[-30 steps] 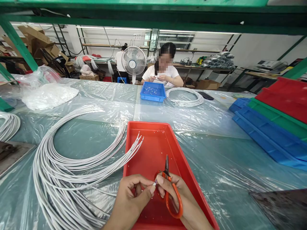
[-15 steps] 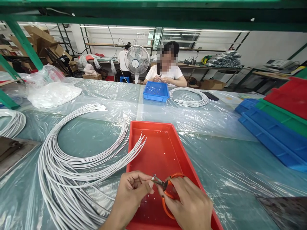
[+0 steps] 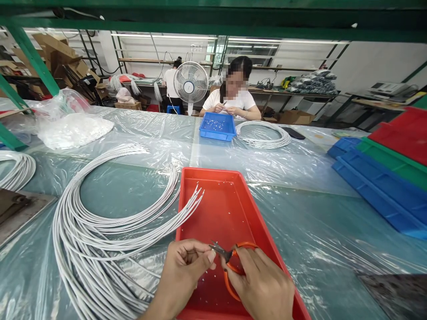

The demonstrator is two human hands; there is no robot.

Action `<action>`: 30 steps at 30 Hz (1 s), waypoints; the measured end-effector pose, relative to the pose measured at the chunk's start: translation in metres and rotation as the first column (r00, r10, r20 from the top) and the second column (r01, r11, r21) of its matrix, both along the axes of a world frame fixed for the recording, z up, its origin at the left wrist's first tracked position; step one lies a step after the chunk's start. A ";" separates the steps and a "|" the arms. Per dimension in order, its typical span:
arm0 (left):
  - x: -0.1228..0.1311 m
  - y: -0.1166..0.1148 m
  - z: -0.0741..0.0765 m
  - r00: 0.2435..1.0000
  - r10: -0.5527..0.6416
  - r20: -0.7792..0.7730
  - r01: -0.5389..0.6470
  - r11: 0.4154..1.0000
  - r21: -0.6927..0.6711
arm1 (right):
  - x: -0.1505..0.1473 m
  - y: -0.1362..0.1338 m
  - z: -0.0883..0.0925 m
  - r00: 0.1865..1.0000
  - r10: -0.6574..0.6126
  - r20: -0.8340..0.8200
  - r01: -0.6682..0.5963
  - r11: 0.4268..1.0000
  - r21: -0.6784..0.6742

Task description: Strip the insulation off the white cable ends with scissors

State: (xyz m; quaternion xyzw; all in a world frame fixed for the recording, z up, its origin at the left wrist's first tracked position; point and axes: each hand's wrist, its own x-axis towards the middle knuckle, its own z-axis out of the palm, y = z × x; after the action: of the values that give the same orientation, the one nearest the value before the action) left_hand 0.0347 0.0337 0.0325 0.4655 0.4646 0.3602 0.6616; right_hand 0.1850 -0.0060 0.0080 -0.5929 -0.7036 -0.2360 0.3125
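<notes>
Orange-handled scissors are in my right hand, their dark blades pointing left with the tips slightly parted. My left hand pinches the end of a white cable, mostly hidden by the fingers, right at the blade tips. Both hands are over a red tray, which has small white scraps scattered in it. To the left lies a big coil of white cables; several of its ends rest over the tray's left rim.
Across the table a co-worker sits behind a blue tray and another cable coil. Stacked blue, green and red trays stand at right. A plastic bag lies at back left. A green beam crosses overhead.
The scissor blades have shifted slightly up and their tips now stand apart above the left fingertips. The bit of cable end that stuck out past those fingers no longer shows.
</notes>
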 end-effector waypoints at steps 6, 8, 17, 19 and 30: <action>0.001 0.000 0.000 1.000 0.012 -0.004 -0.011 0.999 0.036 | 0.000 -0.001 0.001 1.000 -0.012 0.005 0.012 1.000 -0.018; 0.000 0.000 0.000 1.000 0.011 0.002 -0.011 0.999 0.039 | 0.000 -0.001 0.001 1.000 -0.016 0.015 0.016 1.000 -0.018; -0.001 -0.003 -0.002 0.999 -0.006 -0.048 0.014 0.987 0.158 | 0.002 -0.006 0.002 0.972 0.070 -0.225 -0.091 0.993 -0.080; -0.001 -0.006 -0.001 0.991 0.006 -0.136 0.032 0.961 0.275 | 0.003 -0.007 0.010 0.899 0.035 -0.437 -0.144 0.965 -0.217; -0.007 -0.026 -0.005 0.950 0.072 -0.304 0.204 0.596 0.777 | -0.003 -0.013 0.035 0.231 -0.295 -0.927 -0.525 0.765 -0.374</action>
State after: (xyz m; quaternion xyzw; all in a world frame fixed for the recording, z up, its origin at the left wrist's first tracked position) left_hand 0.0279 0.0073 0.0276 0.7787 0.3318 0.4286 0.3158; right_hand 0.1816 -0.0192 0.0433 -0.6132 -0.4343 0.4567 0.4762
